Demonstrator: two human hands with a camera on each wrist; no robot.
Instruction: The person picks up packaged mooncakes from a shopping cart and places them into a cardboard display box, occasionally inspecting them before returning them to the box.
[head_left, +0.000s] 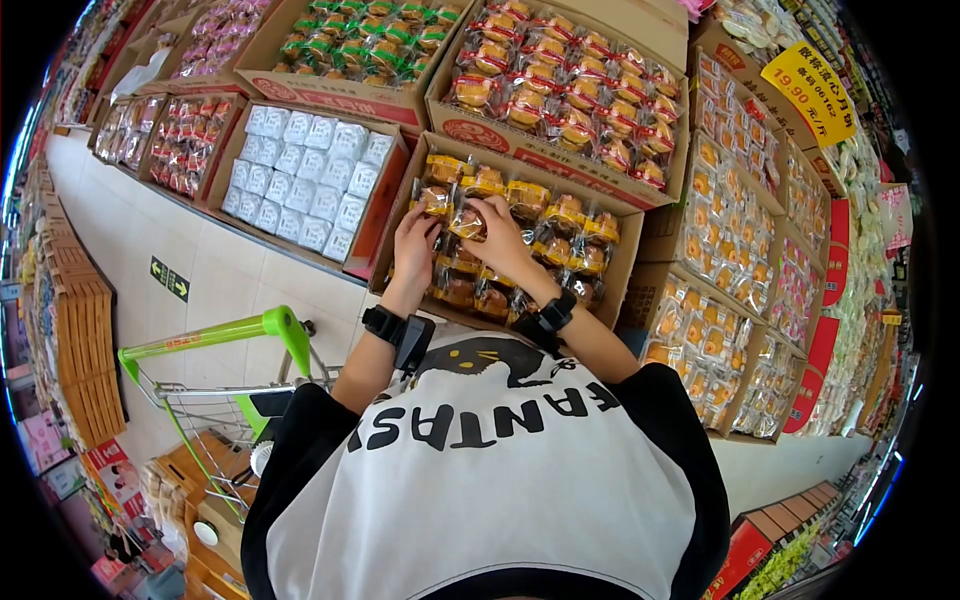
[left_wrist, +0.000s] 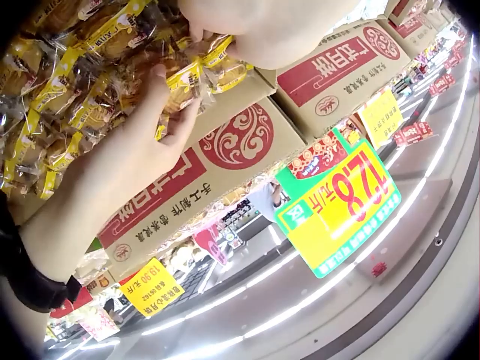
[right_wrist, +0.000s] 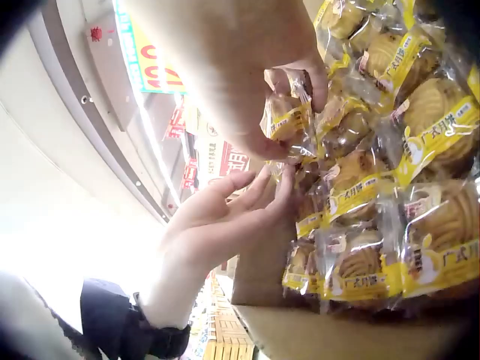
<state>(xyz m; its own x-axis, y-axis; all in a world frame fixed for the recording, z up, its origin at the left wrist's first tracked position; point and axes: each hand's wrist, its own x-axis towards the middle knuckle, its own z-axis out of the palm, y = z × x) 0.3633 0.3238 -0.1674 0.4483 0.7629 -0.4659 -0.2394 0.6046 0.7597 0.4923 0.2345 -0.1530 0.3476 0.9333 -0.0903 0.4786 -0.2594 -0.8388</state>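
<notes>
Much of the right hand [right_wrist: 247,67] is cut off at the top edge of the right wrist view, and the printed words on the wrappers are too blurred to be read. In the head view the fingertips of both hands are partly hidden among the packets. A small cake packet [right_wrist: 285,116] is pinched between the thumb and fingers of the right hand and is held just above the left half of the cardboard box [left_wrist: 225,150], near its left wall. The left hand [right_wrist: 225,217] is held open with fairly straight fingers, and nothing is gripped by it. Its fingertips are placed just beside the pinched packet. The packet is made of clear, shiny, crinkly plastic with a yellow band, and a round, brown, ridged cake can be seen inside. The box is filled with other packets [head_left: 565,215] of the same kind, and the lower ones are covered by those on top. The box wall is made of plain brown card with red swirls printed on it.
</notes>
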